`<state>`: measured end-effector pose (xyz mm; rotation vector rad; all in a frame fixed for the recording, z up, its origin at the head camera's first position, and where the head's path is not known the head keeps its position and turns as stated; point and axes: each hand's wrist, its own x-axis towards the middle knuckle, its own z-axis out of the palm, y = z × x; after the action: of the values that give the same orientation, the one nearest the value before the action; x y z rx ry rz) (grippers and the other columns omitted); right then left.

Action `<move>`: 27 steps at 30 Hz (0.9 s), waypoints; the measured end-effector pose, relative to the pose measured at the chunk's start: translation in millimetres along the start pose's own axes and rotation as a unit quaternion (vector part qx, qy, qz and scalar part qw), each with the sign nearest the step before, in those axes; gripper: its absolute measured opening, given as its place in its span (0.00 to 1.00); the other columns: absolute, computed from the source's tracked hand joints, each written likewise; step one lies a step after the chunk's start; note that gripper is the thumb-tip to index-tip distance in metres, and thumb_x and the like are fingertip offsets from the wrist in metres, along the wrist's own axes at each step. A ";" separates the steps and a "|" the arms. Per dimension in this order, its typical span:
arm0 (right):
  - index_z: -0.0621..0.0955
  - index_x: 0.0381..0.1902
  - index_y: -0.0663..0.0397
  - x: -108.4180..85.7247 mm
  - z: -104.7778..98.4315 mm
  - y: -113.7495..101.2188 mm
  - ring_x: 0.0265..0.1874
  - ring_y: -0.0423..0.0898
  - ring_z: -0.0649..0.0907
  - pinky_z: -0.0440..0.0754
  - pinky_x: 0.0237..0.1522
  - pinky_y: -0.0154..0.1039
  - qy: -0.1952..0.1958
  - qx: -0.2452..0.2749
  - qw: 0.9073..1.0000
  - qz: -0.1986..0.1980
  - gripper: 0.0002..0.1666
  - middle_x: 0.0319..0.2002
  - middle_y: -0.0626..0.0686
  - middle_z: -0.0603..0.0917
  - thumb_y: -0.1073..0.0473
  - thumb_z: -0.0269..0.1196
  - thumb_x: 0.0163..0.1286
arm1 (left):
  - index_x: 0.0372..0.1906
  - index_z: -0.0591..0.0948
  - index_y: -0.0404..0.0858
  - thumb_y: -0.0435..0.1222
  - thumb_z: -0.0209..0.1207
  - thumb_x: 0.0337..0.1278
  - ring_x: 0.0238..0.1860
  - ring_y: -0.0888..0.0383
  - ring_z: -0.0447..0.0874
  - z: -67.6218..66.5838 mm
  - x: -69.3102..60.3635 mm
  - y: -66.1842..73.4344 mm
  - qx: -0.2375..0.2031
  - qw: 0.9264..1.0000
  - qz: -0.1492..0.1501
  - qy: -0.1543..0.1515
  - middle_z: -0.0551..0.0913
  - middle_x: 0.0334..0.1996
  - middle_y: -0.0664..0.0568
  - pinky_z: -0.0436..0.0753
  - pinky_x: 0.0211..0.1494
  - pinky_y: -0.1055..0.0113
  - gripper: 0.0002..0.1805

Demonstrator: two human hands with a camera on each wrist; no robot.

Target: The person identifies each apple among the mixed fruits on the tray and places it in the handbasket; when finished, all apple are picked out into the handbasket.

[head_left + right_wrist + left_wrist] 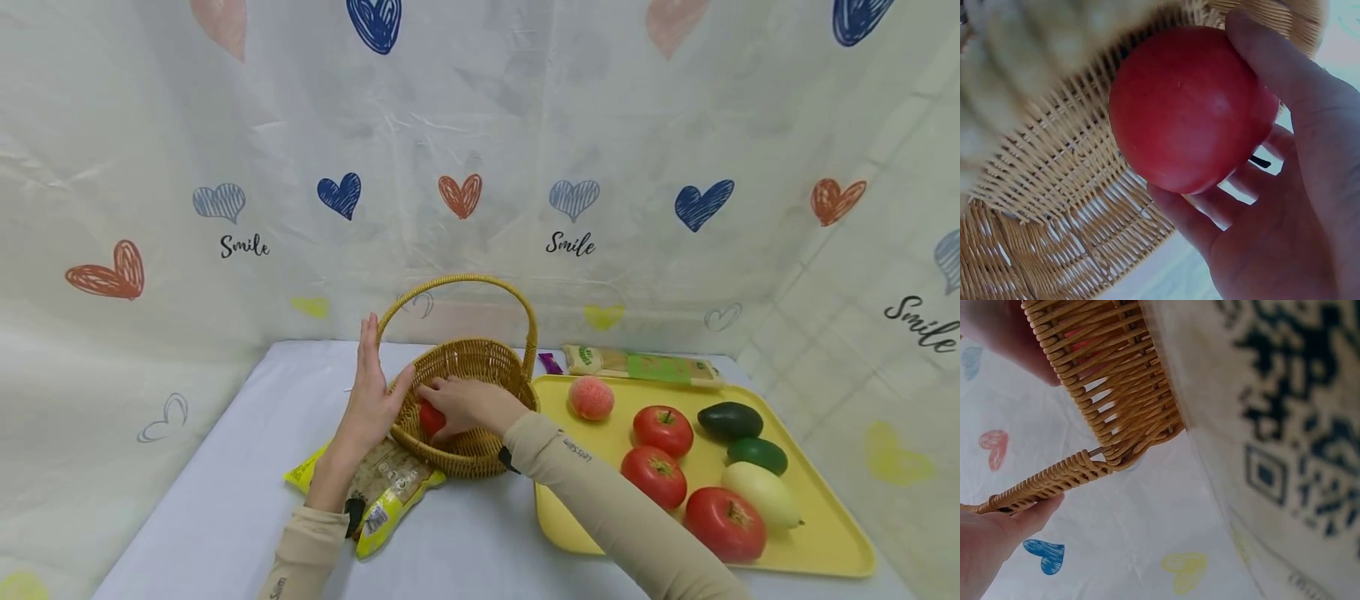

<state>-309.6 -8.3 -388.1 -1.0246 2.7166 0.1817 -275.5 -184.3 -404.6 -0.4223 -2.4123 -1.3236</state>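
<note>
A wicker basket [420, 367] with a tall arched handle [472, 277] stands on the white table. My right hand [472, 404] reaches inside it and holds a red apple [1191, 109], thumb on one side and fingers curled round the other. A dark stem [1260, 162] pokes out near the palm. At the basket's left side my left hand [371, 392] is raised with straight fingers, its thumb spread toward the rim. In the left wrist view, part of that hand [985, 544] rests against the wicker handle [1041, 481].
A yellow-ended plastic packet [393, 487] lies left of the basket, below the left hand. To the right, a yellow tray [570, 521] bears several red apples [654, 477], a pinkish fruit [591, 397], an avocado [730, 421], a green fruit [757, 456] and a pale pear [761, 494]. Behind lies a long packet [645, 367].
</note>
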 end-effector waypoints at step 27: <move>0.65 0.78 0.36 -1.2 6.9 -13.4 0.68 0.45 0.74 0.81 0.65 0.43 -0.031 -0.047 0.998 0.029 0.40 0.69 0.49 0.74 0.36 0.62 0.73 | 0.83 0.29 0.57 0.45 0.54 0.77 0.85 0.41 0.33 1.1 -0.2 -0.6 0.007 1.000 0.001 0.000 0.25 0.84 0.56 0.53 0.79 0.30 0.50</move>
<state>-298.7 -16.1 -394.9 -0.9477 2.7057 0.3502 -275.8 -183.7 -405.7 -0.4211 -2.4188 -1.3055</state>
